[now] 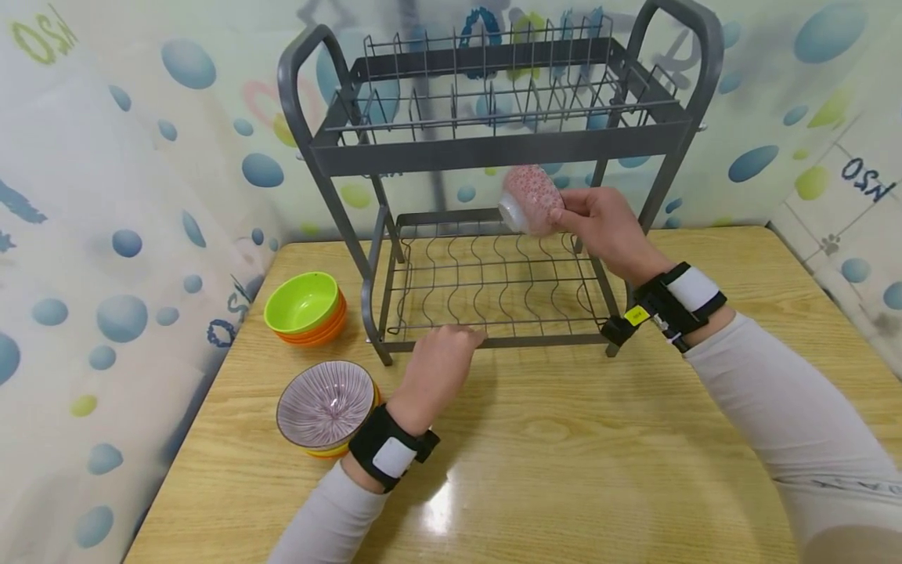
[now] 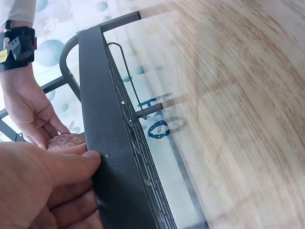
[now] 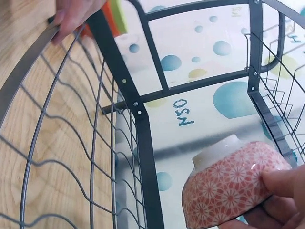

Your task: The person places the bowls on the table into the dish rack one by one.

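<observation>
My right hand point(image 1: 611, 231) pinches a pink flower-patterned bowl point(image 1: 532, 200) by its side, thumb on the outer wall. The bowl is tilted, its white foot turned left, between the two tiers of a dark grey dish rack point(image 1: 493, 149). In the right wrist view the patterned bowl point(image 3: 233, 186) shows up close, with part of the hand point(image 3: 283, 195) at the lower right. At the front rail point(image 2: 107, 119) of the lower tier, my left hand point(image 1: 440, 364) grips the rack; its thumb point(image 2: 88, 164) lies against the rail.
Left of the rack stands a stack of bowls, a green bowl point(image 1: 303, 304) over orange ones. Nearer me is another stack, topped by a purple-striped bowl point(image 1: 327, 406). Wire dividers point(image 1: 521, 102) stand on the upper tier, above the right hand. A patterned wall backs the wooden table point(image 1: 564, 454).
</observation>
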The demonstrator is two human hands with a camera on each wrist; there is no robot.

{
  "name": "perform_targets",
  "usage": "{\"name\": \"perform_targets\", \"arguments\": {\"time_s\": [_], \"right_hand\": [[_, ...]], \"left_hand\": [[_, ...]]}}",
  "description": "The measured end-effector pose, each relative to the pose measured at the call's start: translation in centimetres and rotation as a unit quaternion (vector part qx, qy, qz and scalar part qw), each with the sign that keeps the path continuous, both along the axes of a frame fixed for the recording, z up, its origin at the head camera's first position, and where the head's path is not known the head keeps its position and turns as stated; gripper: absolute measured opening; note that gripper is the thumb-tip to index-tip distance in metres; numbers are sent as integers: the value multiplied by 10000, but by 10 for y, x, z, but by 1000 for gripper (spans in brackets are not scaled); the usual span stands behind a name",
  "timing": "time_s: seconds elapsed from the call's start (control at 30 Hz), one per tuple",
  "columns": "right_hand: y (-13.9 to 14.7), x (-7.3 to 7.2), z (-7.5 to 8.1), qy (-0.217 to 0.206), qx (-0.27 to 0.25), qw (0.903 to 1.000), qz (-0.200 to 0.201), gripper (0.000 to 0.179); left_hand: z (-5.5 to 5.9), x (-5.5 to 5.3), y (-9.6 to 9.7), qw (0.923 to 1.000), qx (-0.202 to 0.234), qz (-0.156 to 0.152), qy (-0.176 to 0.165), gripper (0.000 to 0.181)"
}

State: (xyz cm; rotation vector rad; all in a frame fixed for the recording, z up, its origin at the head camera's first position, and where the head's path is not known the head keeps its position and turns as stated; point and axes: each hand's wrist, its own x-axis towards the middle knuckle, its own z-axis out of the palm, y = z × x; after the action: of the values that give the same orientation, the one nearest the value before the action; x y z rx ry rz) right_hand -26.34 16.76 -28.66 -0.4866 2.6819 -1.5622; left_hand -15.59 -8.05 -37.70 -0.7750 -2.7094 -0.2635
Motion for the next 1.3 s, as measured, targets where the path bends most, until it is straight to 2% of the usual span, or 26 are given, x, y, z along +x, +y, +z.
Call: {"name": "perform_targets", "arguments": {"time_s": [0.17,0.57,0.93,1.3], "right_hand": [[-1,-7,-5,-472,-640,9967,-173,39],[-7,-17,-19,-1124,-1048,9860,-644,42],[-7,-19,-23,-1331,-951,9822,-922,46],[-9,-22,-27,-1410,-686,9803,-1205,43]], "left_hand": [[0,0,0,9999,-32,9,97,26],[0,0,0,9998,-13,55,169,28],[0,0,0,9996,-5,25,269,26],[0,-1,-1,9998,-6,-11,205,30]]}}
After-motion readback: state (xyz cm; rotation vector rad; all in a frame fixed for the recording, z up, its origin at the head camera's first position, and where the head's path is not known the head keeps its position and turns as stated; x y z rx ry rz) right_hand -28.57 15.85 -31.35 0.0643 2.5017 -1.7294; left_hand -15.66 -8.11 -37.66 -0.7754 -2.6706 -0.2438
